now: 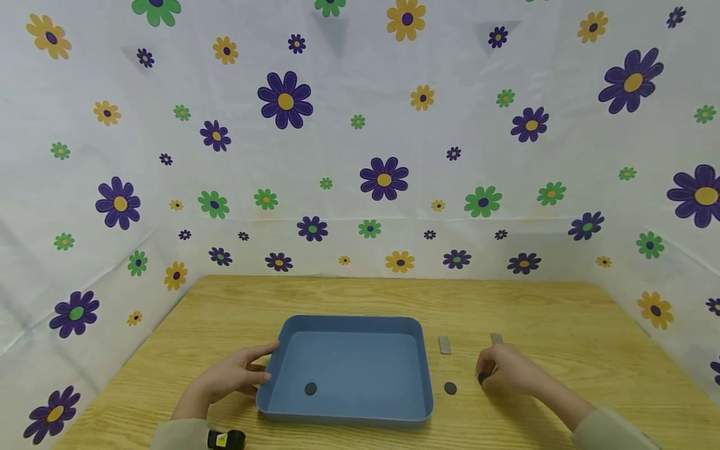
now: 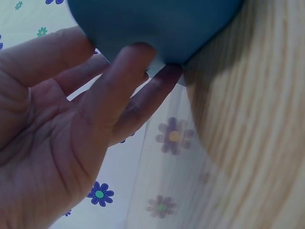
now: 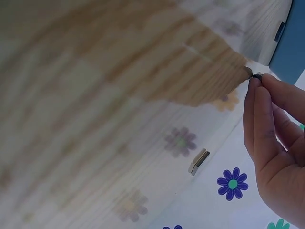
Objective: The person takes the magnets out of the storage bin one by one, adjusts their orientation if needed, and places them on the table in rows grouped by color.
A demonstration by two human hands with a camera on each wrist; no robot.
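Observation:
A blue rectangular tray (image 1: 349, 419) lies on the wooden table with one dark round disc (image 1: 310, 389) inside, near its front left. Against the tray's left wall, my left hand (image 1: 233, 373) rests its fingertips; the left wrist view has its fingers spread along the tray's outer side. Right of the tray, my right hand (image 1: 509, 370) pinches a second dark disc (image 1: 483, 377) between thumb and fingertips, low over the table. Between that hand and the tray lies another dark disc (image 1: 450, 388).
A small grey rectangular piece (image 1: 444, 345) lies right of the tray, and a similar grey piece (image 1: 496, 338) sits just behind my right hand. White flower-printed sheeting (image 1: 337, 144) surrounds the wooden table (image 1: 534, 306) at the back and sides.

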